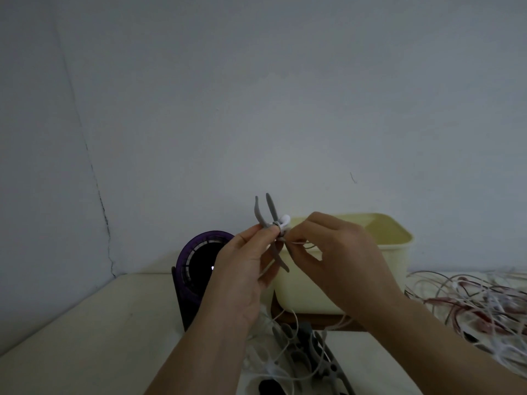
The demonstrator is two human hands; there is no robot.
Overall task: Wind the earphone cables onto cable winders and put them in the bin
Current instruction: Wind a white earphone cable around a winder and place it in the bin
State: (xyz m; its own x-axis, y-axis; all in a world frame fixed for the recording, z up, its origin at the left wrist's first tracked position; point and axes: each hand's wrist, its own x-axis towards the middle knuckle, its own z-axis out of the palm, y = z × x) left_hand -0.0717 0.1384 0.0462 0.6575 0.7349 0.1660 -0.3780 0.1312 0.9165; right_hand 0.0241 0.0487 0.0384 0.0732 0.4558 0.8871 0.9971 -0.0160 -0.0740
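Note:
I hold a grey cable winder [263, 212] up in front of me; its thin arms stick up and down. My left hand [245, 269] pinches its middle between thumb and fingers. A few turns of white earphone cable [285, 220] sit round the winder's waist. My right hand [336, 260] pinches that cable just right of the winder, and the loose cable hangs down toward the table. Behind my right hand stands the pale yellow bin [396, 240].
A purple and black round fan [196, 260] stands left of the bin. Several grey winders [308, 352] and white cables lie near the front edge. A tangle of white and red earphone cables [470, 303] covers the table at right. A wall rises close behind.

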